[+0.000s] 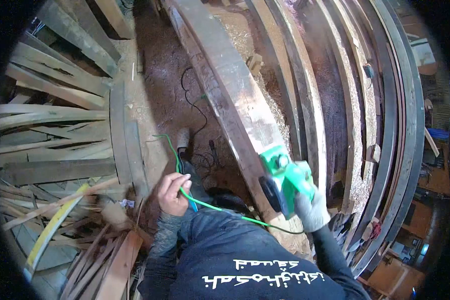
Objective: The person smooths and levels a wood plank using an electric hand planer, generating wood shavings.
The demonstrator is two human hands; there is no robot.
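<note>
A green power planer (pixel 284 181) rests on a long, thick wooden beam (pixel 235 85). Its handle is in my right hand (pixel 312 210), which wears a pale glove and has its fingers wrapped round it. My bare left hand (pixel 174 194) is closed on the green cord (pixel 212 206), left of the beam and in front of my body. From there the cord runs right, across the near end of the beam, towards the planer. The beam's top looks pale and bright just ahead of the planer. The planer's underside is hidden.
More long beams (pixel 305 90) lie to the right, with shavings (pixel 355 140) between and on them. Stacked boards (pixel 60 115) fill the left side. A dark cable (pixel 203 117) lies on the dusty floor (pixel 160 75). My shoe (pixel 183 138) shows left of the beam.
</note>
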